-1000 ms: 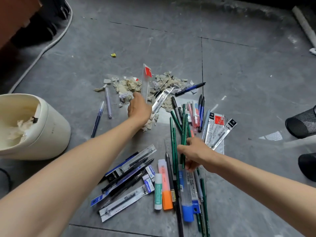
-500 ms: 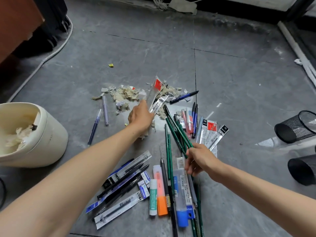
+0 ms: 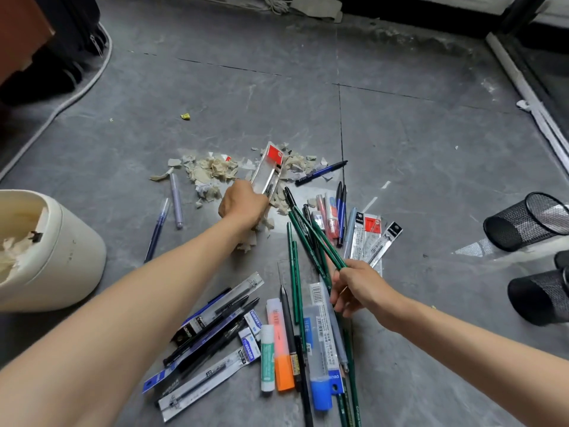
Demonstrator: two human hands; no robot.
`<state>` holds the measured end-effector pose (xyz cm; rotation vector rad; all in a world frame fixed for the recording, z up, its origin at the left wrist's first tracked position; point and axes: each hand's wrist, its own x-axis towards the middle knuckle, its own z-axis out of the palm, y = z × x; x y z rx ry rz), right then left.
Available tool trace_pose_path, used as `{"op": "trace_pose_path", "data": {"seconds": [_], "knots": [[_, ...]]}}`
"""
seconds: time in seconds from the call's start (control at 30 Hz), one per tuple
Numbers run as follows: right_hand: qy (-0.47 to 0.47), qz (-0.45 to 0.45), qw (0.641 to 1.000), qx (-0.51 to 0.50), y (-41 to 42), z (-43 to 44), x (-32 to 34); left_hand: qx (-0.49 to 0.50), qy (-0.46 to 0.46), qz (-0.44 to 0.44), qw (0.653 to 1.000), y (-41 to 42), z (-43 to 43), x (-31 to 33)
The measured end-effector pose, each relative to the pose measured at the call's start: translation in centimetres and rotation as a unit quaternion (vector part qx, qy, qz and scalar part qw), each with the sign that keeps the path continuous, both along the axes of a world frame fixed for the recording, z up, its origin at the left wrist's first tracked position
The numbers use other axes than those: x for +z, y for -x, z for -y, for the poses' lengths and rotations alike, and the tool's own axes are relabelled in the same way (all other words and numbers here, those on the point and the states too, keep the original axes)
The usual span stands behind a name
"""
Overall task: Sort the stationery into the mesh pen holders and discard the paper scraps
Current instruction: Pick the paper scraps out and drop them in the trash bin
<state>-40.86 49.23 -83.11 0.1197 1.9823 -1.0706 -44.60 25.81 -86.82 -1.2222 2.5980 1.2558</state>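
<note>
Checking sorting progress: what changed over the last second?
The right hand, gripping a bunch of green pencils, has shifted slightly right and swung their far ends leftward. The left hand has gathered the clear packets together and holds them raised over the paper scraps. The bin, scraps and other stationery lie as before.

The bin (image 3: pixel 72 254) sits left of the scrap pile (image 3: pixel 215 169), pen holders (image 3: pixel 523 224) way off right, stationery (image 3: pixel 320 328) heaped just in front.

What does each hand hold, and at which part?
Left hand grips clear pen packets at their lower end; right hand grips green pencils near their closer end.
</note>
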Motion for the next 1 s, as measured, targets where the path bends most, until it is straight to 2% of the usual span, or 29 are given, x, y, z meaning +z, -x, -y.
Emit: {"op": "trace_pose_path", "data": {"seconds": [0.1,0.13,0.23,0.27,0.4,0.57,0.77,0.87,1.0], "knots": [[0.029,0.010,0.999,-0.011,-0.2,0.6,0.5,0.063,-0.217,-0.084,0.970,-1.1,1.0,1.7],[0.036,0.011,0.999,-0.012,-0.2,0.8,0.6,0.058,-0.244,-0.092,0.964,-1.7,1.3,2.3],[0.059,0.008,0.998,-0.019,-0.5,1.4,0.6,0.002,-0.150,-0.108,0.983,-3.5,2.0,3.3],[0.064,0.003,0.998,-0.020,-0.6,1.5,0.7,-0.009,-0.144,-0.110,0.983,-4.0,2.0,3.6],[0.059,0.005,0.998,0.008,-1.1,1.5,0.6,-0.035,-0.239,-0.086,0.967,-6.3,0.8,4.1],[-0.014,0.018,0.998,0.064,-2.3,0.7,0.8,-0.113,-0.264,-0.002,0.958,-9.2,-3.4,2.6],[-0.068,0.011,0.995,0.077,-2.5,-0.2,1.1,-0.160,-0.355,0.032,0.921,-11.2,-8.0,2.5],[-0.096,0.022,0.985,0.138,-2.4,-0.9,1.5,-0.203,-0.356,0.082,0.908,-12.0,-9.2,2.5],[-0.138,0.087,0.961,0.221,-2.7,-2.1,1.8,-0.255,-0.353,0.126,0.891,-13.0,-9.7,2.8]]}}
